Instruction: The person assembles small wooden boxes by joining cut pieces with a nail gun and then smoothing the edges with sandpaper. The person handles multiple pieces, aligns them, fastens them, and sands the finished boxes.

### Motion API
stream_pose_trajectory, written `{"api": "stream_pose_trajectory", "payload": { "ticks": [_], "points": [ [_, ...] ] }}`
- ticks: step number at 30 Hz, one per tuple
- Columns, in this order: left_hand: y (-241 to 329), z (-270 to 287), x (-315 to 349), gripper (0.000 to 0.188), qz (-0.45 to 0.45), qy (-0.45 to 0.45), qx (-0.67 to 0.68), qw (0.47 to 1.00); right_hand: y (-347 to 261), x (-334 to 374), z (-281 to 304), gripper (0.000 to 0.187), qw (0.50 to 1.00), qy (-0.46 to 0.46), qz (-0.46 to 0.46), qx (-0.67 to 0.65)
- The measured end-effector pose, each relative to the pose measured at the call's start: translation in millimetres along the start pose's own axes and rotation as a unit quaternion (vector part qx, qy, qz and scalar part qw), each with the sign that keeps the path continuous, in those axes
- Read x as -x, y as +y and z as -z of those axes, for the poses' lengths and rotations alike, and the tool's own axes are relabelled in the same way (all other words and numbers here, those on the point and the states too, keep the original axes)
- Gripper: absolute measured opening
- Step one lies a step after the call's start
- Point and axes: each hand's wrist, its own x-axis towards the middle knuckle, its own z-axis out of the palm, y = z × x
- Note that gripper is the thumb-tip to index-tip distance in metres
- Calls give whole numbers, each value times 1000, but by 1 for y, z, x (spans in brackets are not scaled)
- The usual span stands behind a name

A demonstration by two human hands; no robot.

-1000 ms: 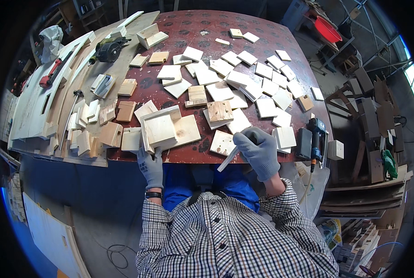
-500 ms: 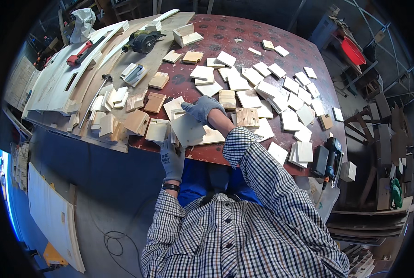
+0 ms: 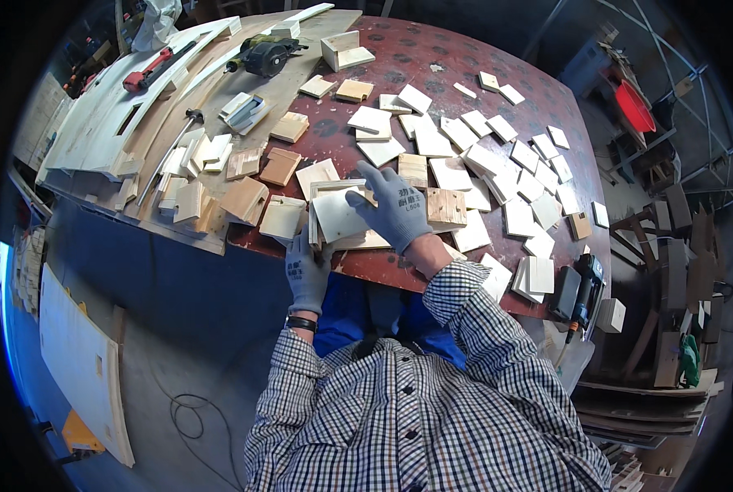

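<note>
Both hands wear grey knit gloves. My left hand (image 3: 305, 275) is closed on the near left corner of a small pale wooden board (image 3: 338, 217) at the table's front edge; its fingertips are partly hidden by the wood. Narrow wooden edges show beneath and behind this board. Over its right side hovers my right hand (image 3: 395, 209), thumb and fingers apart, with nothing in it. Just right of that hand sits a browner wooden block (image 3: 446, 207). Left of the board lies another pale block (image 3: 283, 217).
Many loose wooden squares (image 3: 432, 141) cover the dark red tabletop (image 3: 465, 57). A hammer (image 3: 192, 116), a circular saw (image 3: 264, 57) and a red-and-black tool (image 3: 146, 74) lie to the left. A black power tool (image 3: 584, 287) rests at the right front corner. A cable (image 3: 190, 410) coils on the floor.
My right hand has come off the board, moved slightly right and spread its fingers. The left hand keeps its hold at the board's near corner. The whole view has shifted a little.
</note>
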Motion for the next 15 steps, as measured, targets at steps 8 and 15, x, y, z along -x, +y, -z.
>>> {"api": "stream_pose_trajectory", "payload": {
  "ticks": [8,15],
  "points": [
    [13,5,-10,49,-38,17,6,999,7,39,-26,49,983,-8,158,98],
    [7,4,-8,38,0,-15,35,999,-11,29,-42,41,986,1,139,91]
  ]
}}
